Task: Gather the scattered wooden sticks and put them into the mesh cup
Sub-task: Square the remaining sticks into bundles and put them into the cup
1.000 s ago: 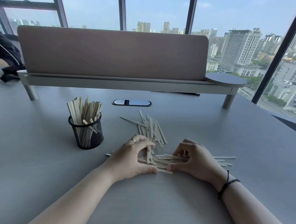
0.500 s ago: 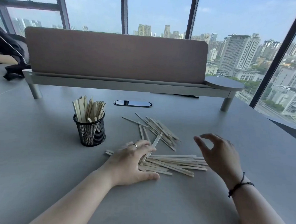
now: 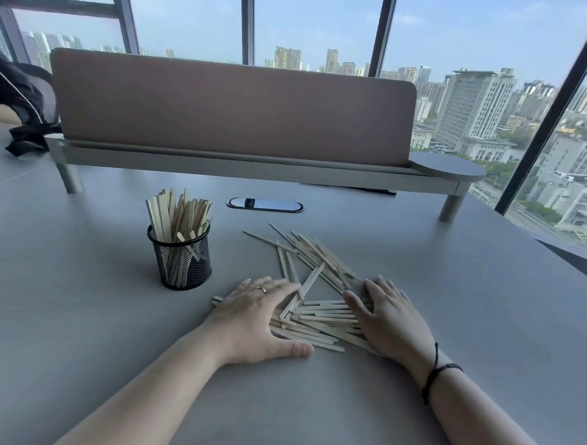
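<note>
Bright hazy daylight from windows (image 3: pixel 316 22) at twelve o'clock, soft faint shadows, sharp focus, wide-angle bending at edges.

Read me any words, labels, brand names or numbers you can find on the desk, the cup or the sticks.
None can be read.
Mesh cup: no label shows.
Wooden sticks: plain, unprinted.
Desk and its screen: no writing.
Buildings outside: any signs are too small and blurred to read.

Both hands (image 3: pixel 321 320) lie flat on scattered sticks (image 3: pixel 317 317) beside mesh cup (image 3: pixel 181 259).
</note>
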Demonstrator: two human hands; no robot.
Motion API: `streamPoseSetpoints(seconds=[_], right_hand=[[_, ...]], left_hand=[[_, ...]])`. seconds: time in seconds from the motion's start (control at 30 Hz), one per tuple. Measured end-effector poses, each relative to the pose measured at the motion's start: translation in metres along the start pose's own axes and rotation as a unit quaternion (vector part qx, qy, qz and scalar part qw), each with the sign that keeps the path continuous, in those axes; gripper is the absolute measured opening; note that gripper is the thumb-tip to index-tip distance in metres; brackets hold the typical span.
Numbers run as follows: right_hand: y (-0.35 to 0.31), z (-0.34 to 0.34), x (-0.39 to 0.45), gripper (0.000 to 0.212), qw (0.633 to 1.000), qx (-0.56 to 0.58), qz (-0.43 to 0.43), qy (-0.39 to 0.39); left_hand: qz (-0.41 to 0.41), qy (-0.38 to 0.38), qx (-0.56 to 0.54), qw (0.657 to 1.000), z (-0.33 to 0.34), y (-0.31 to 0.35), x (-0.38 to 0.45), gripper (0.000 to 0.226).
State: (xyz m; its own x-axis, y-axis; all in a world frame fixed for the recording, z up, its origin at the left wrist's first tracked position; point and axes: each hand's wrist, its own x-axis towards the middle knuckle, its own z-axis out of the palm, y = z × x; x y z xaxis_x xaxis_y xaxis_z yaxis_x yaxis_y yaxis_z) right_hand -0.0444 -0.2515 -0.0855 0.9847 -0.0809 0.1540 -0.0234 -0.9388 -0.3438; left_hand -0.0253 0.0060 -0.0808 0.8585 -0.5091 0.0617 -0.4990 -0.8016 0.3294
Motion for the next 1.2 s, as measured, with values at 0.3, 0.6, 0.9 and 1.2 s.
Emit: streamPoseSetpoints(seconds=[0.3,0.6,0.9,1.2], right_hand=[[-0.057,0.012,-0.008,0.054,0.997,0.074,-0.027,0.006],[-0.063,0.012,0.008,0.056,0.973,0.213,0.036,0.075],[-0.049,0.021,0.097,0.080,0.978,0.175,0.115,0.017],[-0.077,0.025,0.147,0.071,0.978,0.172,-0.044,-0.108]], left_hand=[[0.021,0.040,-0.021,0.999,-0.002,0.006,0.000,0.104],[0.015,0.095,-0.042,0.994,-0.003,0.007,-0.001,0.080],[0.014,0.107,-0.068,0.992,-0.003,-0.002,0.003,0.069],[0.032,0.098,-0.070,0.992,-0.004,-0.007,0.011,0.074]])
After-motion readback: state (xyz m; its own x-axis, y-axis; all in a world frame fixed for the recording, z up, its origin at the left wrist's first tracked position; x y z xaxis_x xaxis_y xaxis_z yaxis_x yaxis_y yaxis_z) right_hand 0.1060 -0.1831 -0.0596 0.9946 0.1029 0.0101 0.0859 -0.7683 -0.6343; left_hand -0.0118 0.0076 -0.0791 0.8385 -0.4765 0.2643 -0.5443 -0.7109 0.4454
